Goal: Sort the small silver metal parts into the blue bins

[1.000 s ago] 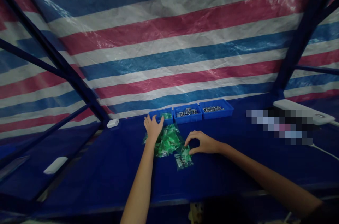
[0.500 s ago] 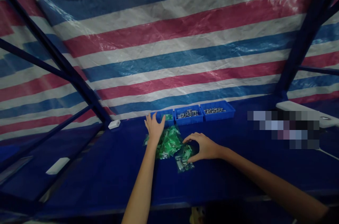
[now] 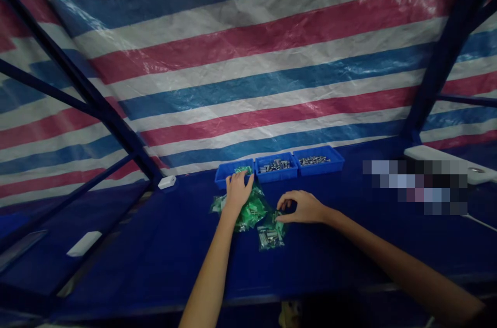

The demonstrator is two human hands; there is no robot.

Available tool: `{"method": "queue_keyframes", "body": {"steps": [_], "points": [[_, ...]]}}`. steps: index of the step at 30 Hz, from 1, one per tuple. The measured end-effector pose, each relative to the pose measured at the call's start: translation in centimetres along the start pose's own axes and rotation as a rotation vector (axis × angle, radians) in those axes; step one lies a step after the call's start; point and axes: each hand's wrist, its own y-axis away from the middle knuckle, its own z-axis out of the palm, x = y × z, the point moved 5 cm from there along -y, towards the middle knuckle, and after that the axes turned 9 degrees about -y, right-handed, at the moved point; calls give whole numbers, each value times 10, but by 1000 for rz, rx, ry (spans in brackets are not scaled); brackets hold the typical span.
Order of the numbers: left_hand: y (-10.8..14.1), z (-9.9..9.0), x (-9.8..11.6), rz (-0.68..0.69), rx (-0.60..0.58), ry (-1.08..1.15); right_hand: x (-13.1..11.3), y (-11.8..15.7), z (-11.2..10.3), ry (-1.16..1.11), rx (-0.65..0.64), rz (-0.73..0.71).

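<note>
My left hand point(image 3: 238, 191) is over the pile of green plastic bags point(image 3: 254, 210), thumb apart from its bent fingers. Its fingertips are at the front edge of the left blue bin point(image 3: 223, 175), which has some green material inside. My right hand point(image 3: 305, 208) is at the right side of the pile, its fingers curled with a gap to the thumb. Just below its thumb lies a clear bag of small metal parts point(image 3: 269, 237), with some green in its upper part. Whether the thumb touches this bag, I cannot tell.
A middle blue bin point(image 3: 277, 176) and a right blue bin point(image 3: 324, 167) hold small metal parts on the blue table point(image 3: 163, 245). A white block point(image 3: 167, 182) sits back left; a long white device point(image 3: 446, 160) lies at right. Striped sheeting hangs behind.
My left hand has moved right and slightly nearer, uncovering more of the left bin. My right hand has drawn slightly right and up from the clear bag, its fingers curling more.
</note>
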Motion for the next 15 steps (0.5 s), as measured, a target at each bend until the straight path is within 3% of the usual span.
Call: {"method": "queue_keyframes", "body": {"steps": [3,7,11,15], "points": [[0,2,-3,-23,-33,25,0,-1,5,86,61,28],[2,-6,-1,-36,3,71,4,-2,7,78,-7,35],[4,-24,13,24,92,141,11,-3,2,-7,-66,22],[9,-31,34,132,56,267,21,-5,-1,-108,-58,26]]}}
